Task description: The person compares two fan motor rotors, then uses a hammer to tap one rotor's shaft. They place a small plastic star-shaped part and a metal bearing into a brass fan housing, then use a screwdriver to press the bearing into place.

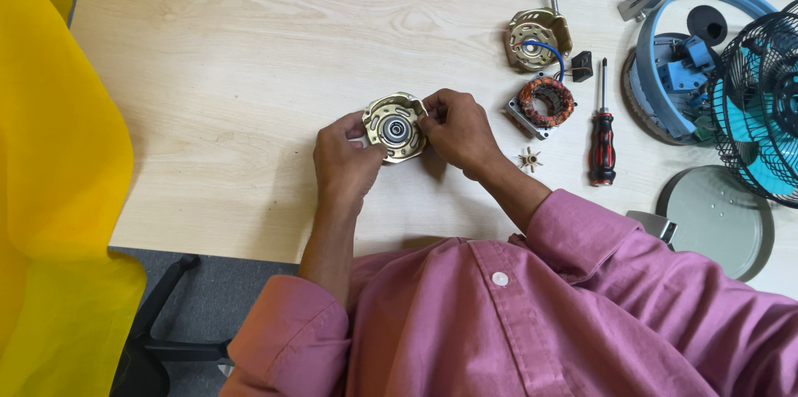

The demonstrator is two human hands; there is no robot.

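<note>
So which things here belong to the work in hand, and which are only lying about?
In hand:
round gold metal motor cover
left hand
right hand

Lying about:
copper-wound stator ring
red-and-black screwdriver
small beige plastic impeller
black-and-teal fan grille

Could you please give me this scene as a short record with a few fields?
Setting: pale wooden table
Left hand: grips the brass-coloured motor end cover from its left side
Right hand: pinches the cover's right edge
Beside right hand: copper-wound stator, red-and-black screwdriver, small finned wheel
Far right: blue fan guard, grey round plate
</note>
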